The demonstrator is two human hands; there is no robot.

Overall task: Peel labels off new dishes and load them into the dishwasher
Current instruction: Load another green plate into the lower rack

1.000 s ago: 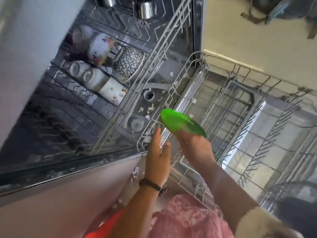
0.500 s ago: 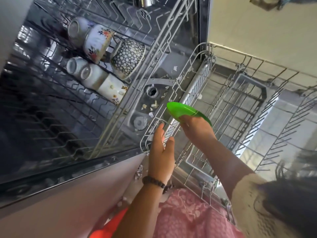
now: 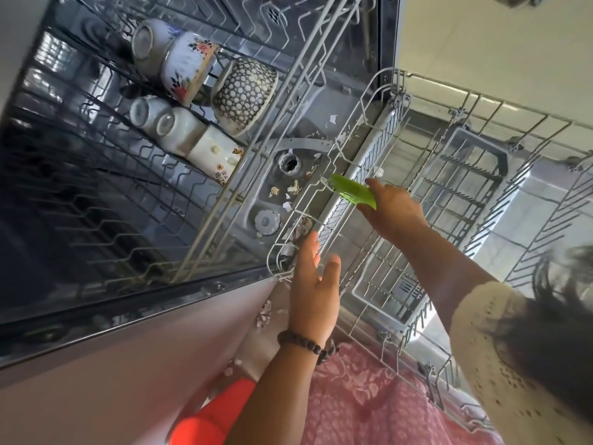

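A person leans over an open dishwasher [image 3: 199, 293], seen from a tilted head camera. The right hand [image 3: 393, 208] grips a green plate [image 3: 353, 191] by its near edge, fingers curled around the rim with one finger stretched along its top. The plate is held edge-on over the far left end of the pulled-out lower rack [image 3: 449, 200], just beside the rack's grey side rail [image 3: 362, 165]; whether it touches the wires cannot be told. The left hand [image 3: 314, 290] is spread, fingers straight and thumb apart, holding nothing, its fingertips at the rack's near left corner wire. A dark bead bracelet [image 3: 303, 342] sits on the left wrist. The right arm wears a cream knitted sleeve [image 3: 494, 358]. Inside the machine, to the left, the upper rack [image 3: 224, 175] holds several mugs lying on their sides: a floral mug [image 3: 187, 67], a dotted mug [image 3: 245, 93] just to its right, and pale mugs [image 3: 175, 125] below them. On the dishwasher floor, around the round filter [image 3: 290, 163], lie small torn scraps [image 3: 293, 187]. More scraps lie near the door edge. Near the bottom of the view are pink patterned cloth [image 3: 369, 399] and an orange object [image 3: 211, 415]. Dark hair [image 3: 558, 316] hangs in at the right.
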